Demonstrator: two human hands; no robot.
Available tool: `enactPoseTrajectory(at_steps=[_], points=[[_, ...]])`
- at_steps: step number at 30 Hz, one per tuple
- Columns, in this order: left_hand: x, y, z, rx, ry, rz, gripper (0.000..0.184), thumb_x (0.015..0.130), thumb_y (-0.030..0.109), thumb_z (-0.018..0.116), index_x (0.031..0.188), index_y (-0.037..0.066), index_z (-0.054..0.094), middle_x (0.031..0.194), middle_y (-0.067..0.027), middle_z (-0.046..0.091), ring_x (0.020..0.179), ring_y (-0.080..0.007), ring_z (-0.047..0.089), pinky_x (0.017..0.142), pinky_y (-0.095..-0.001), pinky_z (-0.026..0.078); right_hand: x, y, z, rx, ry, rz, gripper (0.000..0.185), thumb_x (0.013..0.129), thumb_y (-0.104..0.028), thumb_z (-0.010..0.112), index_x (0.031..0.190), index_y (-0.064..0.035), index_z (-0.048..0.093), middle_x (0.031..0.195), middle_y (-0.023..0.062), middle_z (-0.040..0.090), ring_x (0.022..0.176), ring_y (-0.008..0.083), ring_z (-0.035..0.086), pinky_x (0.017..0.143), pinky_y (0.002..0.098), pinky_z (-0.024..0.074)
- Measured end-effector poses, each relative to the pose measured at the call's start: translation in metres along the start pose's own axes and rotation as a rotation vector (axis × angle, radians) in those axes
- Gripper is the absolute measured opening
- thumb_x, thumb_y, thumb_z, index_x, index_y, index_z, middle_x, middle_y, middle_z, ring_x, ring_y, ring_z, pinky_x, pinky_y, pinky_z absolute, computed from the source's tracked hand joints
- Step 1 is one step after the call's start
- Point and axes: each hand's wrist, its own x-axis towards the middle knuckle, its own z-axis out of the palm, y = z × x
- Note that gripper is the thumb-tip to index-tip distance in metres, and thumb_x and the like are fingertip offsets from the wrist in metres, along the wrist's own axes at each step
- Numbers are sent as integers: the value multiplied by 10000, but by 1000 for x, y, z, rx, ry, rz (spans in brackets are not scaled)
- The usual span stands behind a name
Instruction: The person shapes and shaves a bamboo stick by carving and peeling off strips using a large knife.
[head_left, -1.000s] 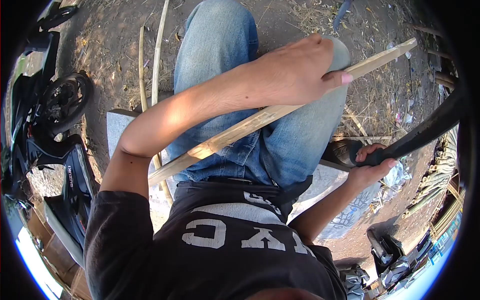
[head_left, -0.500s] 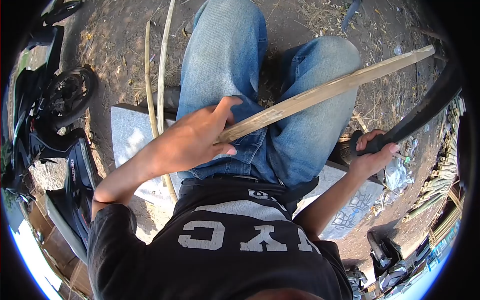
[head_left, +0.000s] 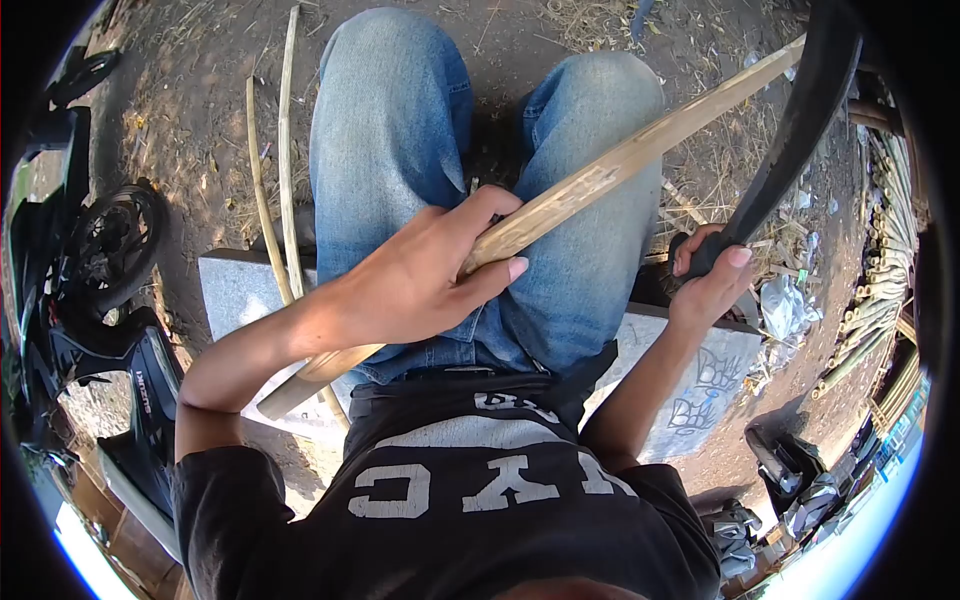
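Observation:
My left hand point(head_left: 410, 270) is closed around a long pale bamboo strip point(head_left: 600, 175). The strip slants from below my left forearm, across my lap and over one knee, to the upper right; its near end shows beside my hip. In my right hand point(head_left: 710, 280) is the handle of a machete point(head_left: 795, 140) with a dark, curved blade. That blade points up and outward, near the strip's far end, and its tip runs into the dark image edge. Whether blade and strip touch, I cannot tell.
I sit on a grey slab point(head_left: 690, 385) with scribbles on it. Two thin poles point(head_left: 287, 150) lean at its left side. A motorcycle point(head_left: 110, 350) stands at far left. Piled bamboo poles point(head_left: 880, 270) and a plastic bag point(head_left: 787, 308) lie on the right.
The machete has swung from pointing right to pointing more upward. The bamboo strip has tilted more steeply, and its near end now shows below my left forearm. The whole view has shifted slightly.

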Motion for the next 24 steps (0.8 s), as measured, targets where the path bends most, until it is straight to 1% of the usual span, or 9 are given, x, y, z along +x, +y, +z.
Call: enactPoseTrajectory(at_steps=[5, 7, 8, 10, 12, 15, 17, 19, 24], points=[[77, 17, 19, 35, 30, 247, 319, 984, 125, 626, 1240, -28, 513, 673, -122, 599, 503, -99, 560, 461, -294, 400, -6, -4, -5, -26, -30, 6, 694, 951, -644, 547, 739, 16, 571, 544, 6, 470, 481, 104, 446, 459, 279, 333], [92, 14, 29, 46, 27, 333, 331, 981, 135, 621, 1254, -23, 522, 732, -102, 628, 520, -77, 546, 449, -275, 412, -10, 1, -10, -186, -82, -66, 626, 929, -566, 640, 745, 29, 584, 521, 13, 448, 471, 101, 437, 455, 298, 337], [96, 14, 33, -31, -5, 247, 338, 988, 138, 614, 1272, -13, 510, 775, -92, 642, 523, -76, 551, 446, -262, 423, -12, 9, -15, -245, -103, -41, 590, 880, -529, 712, 754, 39, 613, 506, 47, 456, 461, 126, 449, 462, 318, 370], [101, 19, 35, -86, -77, 170, 346, 995, 142, 608, 1289, -4, 497, 818, -81, 657, 526, -74, 557, 443, -249, 434, -10, -1, -14, -325, -84, -47, 574, 863, -520, 728, 750, 35, 632, 501, 65, 474, 454, 152, 475, 469, 327, 391], [100, 23, 34, -325, -121, -29, 328, 978, 129, 613, 1189, -84, 478, 859, -168, 672, 514, -161, 623, 457, -290, 480, -8, -3, -12, -445, -104, -63, 548, 811, -522, 772, 761, 16, 682, 505, 112, 545, 449, 252, 571, 485, 363, 453], [97, 27, 28, -337, -107, -158, 332, 998, 153, 610, 1186, -69, 450, 897, -134, 678, 517, -111, 614, 443, -243, 489, -6, 2, -10, -555, -146, -73, 568, 788, -561, 783, 753, -2, 692, 496, 120, 549, 456, 296, 610, 475, 388, 470], [94, 30, 24, -317, -96, -162, 315, 1004, 197, 623, 1108, -63, 480, 821, -124, 671, 509, -119, 622, 434, -243, 493, -4, 5, -7, -586, -150, -74, 577, 770, -591, 787, 740, -21, 697, 473, 112, 538, 450, 305, 614, 474, 404, 483], [90, 40, 18, -15, -74, -243, 308, 1024, 232, 596, 1055, -62, 509, 735, -99, 656, 509, -122, 634, 436, -237, 498, -3, 2, -4, -570, -157, -151, 509, 793, -489, 796, 720, -5, 657, 482, 111, 480, 435, 303, 546, 479, 376, 433], [76, 34, 9, -86, -226, -428, 351, 1043, 296, 561, 1009, -52, 529, 665, -58, 616, 486, -110, 620, 426, -229, 486, -3, 2, -3, -618, -207, -124, 519, 792, -518, 788, 713, -21, 657, 477, 116, 482, 447, 327, 564, 486, 388, 447]])
